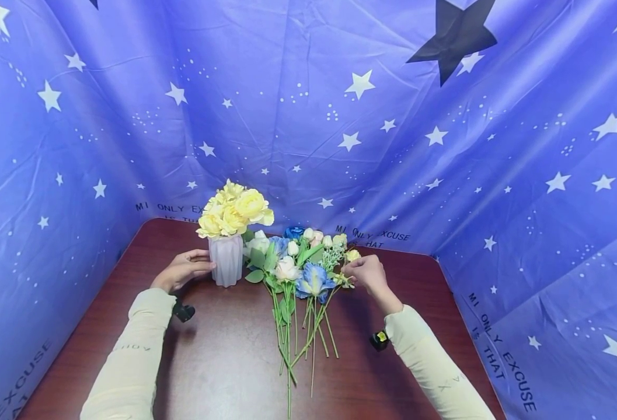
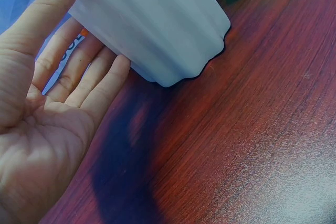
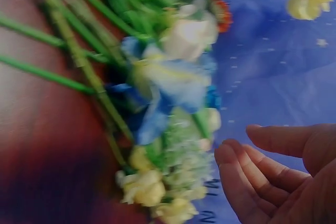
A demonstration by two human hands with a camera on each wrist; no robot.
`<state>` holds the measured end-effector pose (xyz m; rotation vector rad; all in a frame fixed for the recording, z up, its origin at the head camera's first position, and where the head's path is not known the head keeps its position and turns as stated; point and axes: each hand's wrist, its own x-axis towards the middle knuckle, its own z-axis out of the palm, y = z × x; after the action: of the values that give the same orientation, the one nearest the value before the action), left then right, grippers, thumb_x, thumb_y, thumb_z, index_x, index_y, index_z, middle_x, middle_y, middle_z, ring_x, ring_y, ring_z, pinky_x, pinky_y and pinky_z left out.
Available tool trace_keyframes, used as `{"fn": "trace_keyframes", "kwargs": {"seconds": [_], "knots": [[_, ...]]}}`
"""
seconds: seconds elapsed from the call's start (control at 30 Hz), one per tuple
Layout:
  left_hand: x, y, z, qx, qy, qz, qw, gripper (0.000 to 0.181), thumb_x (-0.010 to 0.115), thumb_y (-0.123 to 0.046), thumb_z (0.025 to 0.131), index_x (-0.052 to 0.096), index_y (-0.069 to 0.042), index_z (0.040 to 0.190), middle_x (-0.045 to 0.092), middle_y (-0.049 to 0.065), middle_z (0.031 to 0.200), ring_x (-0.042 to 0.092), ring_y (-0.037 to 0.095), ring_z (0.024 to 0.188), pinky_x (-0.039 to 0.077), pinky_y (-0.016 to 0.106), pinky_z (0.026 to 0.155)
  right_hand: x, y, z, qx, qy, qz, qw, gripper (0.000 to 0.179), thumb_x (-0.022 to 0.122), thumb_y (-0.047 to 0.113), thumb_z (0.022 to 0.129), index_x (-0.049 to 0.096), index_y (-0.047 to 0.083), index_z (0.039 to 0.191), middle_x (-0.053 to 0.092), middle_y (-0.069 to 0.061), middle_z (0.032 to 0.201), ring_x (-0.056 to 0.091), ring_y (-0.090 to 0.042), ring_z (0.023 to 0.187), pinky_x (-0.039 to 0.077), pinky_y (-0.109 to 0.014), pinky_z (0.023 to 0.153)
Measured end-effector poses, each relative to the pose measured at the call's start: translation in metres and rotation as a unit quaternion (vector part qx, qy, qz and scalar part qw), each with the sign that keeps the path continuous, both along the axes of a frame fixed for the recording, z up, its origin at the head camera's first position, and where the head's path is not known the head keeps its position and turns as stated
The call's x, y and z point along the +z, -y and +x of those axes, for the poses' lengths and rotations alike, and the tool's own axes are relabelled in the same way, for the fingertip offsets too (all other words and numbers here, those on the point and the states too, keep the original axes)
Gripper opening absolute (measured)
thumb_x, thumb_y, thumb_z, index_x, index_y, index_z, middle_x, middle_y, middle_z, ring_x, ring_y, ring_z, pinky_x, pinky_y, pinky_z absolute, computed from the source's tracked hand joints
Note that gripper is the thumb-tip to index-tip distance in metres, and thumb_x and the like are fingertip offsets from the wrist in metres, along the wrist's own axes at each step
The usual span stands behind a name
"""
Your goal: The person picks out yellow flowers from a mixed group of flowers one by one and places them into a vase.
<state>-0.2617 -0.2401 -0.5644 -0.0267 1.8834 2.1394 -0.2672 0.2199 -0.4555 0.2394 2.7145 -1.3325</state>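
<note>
A pale ribbed vase point(image 1: 226, 261) stands upright on the table, holding a bunch of yellow flowers point(image 1: 234, 213). My left hand point(image 1: 186, 269) touches its left side; in the left wrist view the fingers point(image 2: 107, 85) lie fairly straight against the vase point(image 2: 157, 24). To the right of the vase lies a pile of artificial flowers, with a blue iris point(image 1: 314, 281), a pale pink rose point(image 1: 288, 269) and small yellow blooms point(image 1: 352, 255). Beside those yellow blooms hovers my right hand point(image 1: 367, 274). Its thumb and fingers stand apart in the right wrist view, with nothing between them.
Long green stems point(image 1: 289, 361) stretch from the pile toward the table's near edge, some crossing. Blue star-printed cloth point(image 1: 287, 116) encloses the brown table point(image 1: 224, 361) at the back and both sides. Green leaves point(image 1: 254, 276) reach close to the vase.
</note>
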Motion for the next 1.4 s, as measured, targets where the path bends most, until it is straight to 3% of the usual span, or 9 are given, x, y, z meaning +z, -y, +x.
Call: {"fn": "trace_keyframes", "kwargs": {"seconds": [0.13,0.27,0.57,0.73,1.0,1.4], "knots": [[0.000,-0.001,0.001,0.003,-0.001,-0.003,1.0000,0.058,0.071,-0.001,0.093,0.041,0.012,0.141,0.069,-0.011,0.103,0.069,0.002,0.097,0.059,0.029,0.095,-0.019,-0.001,0.002,0.011,0.021,0.027,0.9994,0.013,0.075,0.004,0.082,0.079,-0.006,0.089,0.076,-0.012,0.073,0.075,-0.027,0.066,0.064,-0.032,0.059],[0.001,-0.001,0.001,0.006,-0.002,-0.004,1.0000,0.056,0.072,0.000,0.092,0.043,0.012,0.139,0.070,-0.011,0.100,0.069,0.003,0.096,0.060,0.029,0.095,-0.039,0.001,0.004,0.016,0.050,0.047,0.9975,0.012,0.074,0.002,0.076,0.079,-0.004,0.084,0.075,-0.012,0.068,0.072,-0.023,0.059,0.065,-0.039,0.062],[0.000,0.001,0.001,0.004,-0.002,0.008,1.0000,0.050,0.070,0.004,0.092,0.046,0.010,0.135,0.070,-0.008,0.100,0.070,0.004,0.095,0.060,0.031,0.094,-0.069,0.003,0.004,-0.004,0.112,-0.014,0.9936,0.013,0.079,0.005,0.084,0.074,-0.007,0.085,0.074,-0.019,0.071,0.064,-0.015,0.048,0.062,-0.035,0.054],[0.000,0.001,0.002,0.002,-0.004,0.012,0.9999,0.048,0.069,0.005,0.092,0.047,0.010,0.134,0.071,-0.008,0.100,0.070,0.005,0.095,0.060,0.031,0.094,-0.078,0.004,0.002,-0.015,0.141,-0.045,0.9888,0.016,0.080,0.008,0.086,0.072,-0.005,0.087,0.074,-0.017,0.070,0.066,-0.016,0.050,0.061,-0.034,0.056],[-0.001,0.000,0.000,0.007,0.000,0.019,0.9998,0.045,0.071,0.005,0.090,0.051,0.007,0.131,0.071,-0.008,0.101,0.071,0.006,0.094,0.061,0.031,0.094,-0.088,0.009,0.000,-0.029,0.162,-0.041,0.9855,0.018,0.079,0.009,0.087,0.072,-0.007,0.094,0.074,-0.015,0.068,0.065,-0.015,0.049,0.059,-0.032,0.055],[-0.001,0.001,0.000,0.000,-0.003,0.031,0.9995,0.043,0.068,0.008,0.091,0.051,0.008,0.130,0.071,-0.009,0.100,0.071,0.005,0.094,0.060,0.031,0.095,-0.089,0.018,-0.003,-0.055,0.185,-0.076,0.9783,0.008,0.071,-0.001,0.088,0.072,-0.007,0.083,0.065,-0.004,0.053,0.062,-0.010,0.044,0.059,-0.027,0.051]]}}
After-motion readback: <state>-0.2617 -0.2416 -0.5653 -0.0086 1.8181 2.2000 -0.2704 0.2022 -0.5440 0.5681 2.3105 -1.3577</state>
